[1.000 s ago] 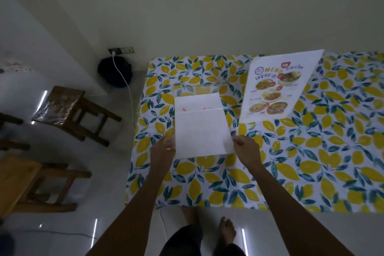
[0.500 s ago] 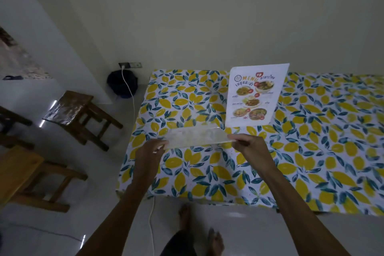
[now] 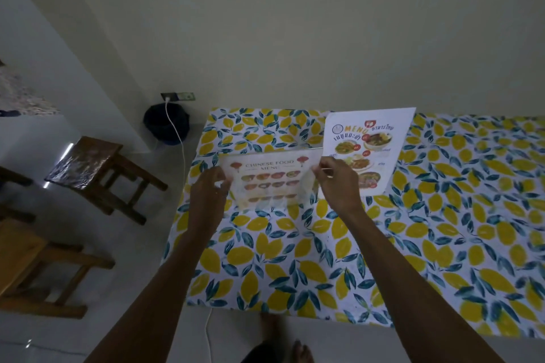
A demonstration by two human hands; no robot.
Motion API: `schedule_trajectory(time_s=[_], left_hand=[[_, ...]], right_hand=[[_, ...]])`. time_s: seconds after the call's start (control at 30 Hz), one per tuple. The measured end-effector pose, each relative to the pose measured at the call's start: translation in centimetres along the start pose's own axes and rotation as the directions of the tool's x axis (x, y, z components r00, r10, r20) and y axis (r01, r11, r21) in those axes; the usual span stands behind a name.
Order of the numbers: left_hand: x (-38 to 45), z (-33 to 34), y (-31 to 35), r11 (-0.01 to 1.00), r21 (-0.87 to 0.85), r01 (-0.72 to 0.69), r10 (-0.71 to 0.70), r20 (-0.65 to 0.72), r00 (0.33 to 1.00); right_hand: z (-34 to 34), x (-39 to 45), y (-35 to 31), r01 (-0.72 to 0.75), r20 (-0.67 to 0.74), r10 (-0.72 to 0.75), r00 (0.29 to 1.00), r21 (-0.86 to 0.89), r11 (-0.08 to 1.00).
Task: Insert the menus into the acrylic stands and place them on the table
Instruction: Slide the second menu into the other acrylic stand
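An acrylic stand with a Chinese food menu [image 3: 269, 178] inside stands upright near the table's far left part, its printed face toward me. My left hand [image 3: 209, 188] grips its left edge and my right hand [image 3: 336, 183] grips its right edge. Just to the right and slightly behind, a second stand with a Thai menu [image 3: 374, 138] stands upright on the table; my right hand covers its lower left corner.
The table [image 3: 442, 230] has a cloth with a yellow lemon print. On the floor to the left are a dark wooden stool [image 3: 97, 168], a lighter wooden bench [image 3: 32, 268], a dark bin [image 3: 166, 125] and a white cable [image 3: 180, 150] from a wall socket.
The stand in my hands showed its blank back, then tipped flat, and now stands with the printed menu facing me, farther out on the table. The view has tilted up.
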State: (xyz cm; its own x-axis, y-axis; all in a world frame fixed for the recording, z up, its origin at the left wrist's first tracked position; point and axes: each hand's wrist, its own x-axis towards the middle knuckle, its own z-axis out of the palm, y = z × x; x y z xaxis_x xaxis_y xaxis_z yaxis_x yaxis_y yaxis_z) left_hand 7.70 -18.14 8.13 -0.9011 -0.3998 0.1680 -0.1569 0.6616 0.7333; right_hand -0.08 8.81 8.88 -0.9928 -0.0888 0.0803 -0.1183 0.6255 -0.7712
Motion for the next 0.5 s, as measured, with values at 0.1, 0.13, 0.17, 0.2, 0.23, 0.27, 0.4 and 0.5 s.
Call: schedule_trajectory(time_s=[0.1, 0.13, 0.17, 0.2, 0.23, 0.27, 0.4, 0.5], left_hand=[[0.7, 2.3, -1.8, 0.996, -0.022, 0.091, -0.086, 0.149, 0.985], [0.8, 3.1, -2.5, 0.991, -0.044, 0.124, -0.115, 0.178, 0.977], [0.9, 3.8, -3.1, 0.987, -0.055, 0.151, -0.138, 0.197, 0.971], [1.1, 4.4, -3.5, 0.983, -0.047, 0.18, -0.166, 0.212, 0.963], [1.4, 4.9, -3.7, 0.979, -0.031, 0.201, -0.19, 0.225, 0.956], [1.8, 5.3, -3.8, 0.977, -0.014, 0.214, -0.205, 0.233, 0.951], [3.4, 6.9, -5.2, 0.977, -0.009, 0.213, -0.202, 0.281, 0.938], [4.8, 7.7, -6.4, 0.97, 0.026, 0.241, -0.238, 0.273, 0.932]], right_hand=[[2.5, 0.8, 1.2, -0.117, 0.082, 0.122, 0.989, -0.068, 0.991], [3.6, 0.8, 2.1, -0.166, 0.114, 0.172, 0.978, -0.063, 0.984], [4.5, 0.8, 3.0, -0.214, 0.137, 0.22, 0.966, -0.059, 0.975], [5.4, 0.8, 3.9, -0.246, 0.154, 0.251, 0.956, -0.05, 0.968], [6.1, 0.9, 4.6, -0.262, 0.165, 0.265, 0.95, -0.04, 0.964], [6.9, 1.1, 5.4, -0.271, 0.171, 0.272, 0.947, -0.033, 0.962], [8.9, 2.1, 7.1, -0.263, 0.13, 0.27, 0.954, -0.063, 0.963], [9.5, 2.4, 7.4, -0.198, 0.088, 0.205, 0.975, -0.087, 0.976]])
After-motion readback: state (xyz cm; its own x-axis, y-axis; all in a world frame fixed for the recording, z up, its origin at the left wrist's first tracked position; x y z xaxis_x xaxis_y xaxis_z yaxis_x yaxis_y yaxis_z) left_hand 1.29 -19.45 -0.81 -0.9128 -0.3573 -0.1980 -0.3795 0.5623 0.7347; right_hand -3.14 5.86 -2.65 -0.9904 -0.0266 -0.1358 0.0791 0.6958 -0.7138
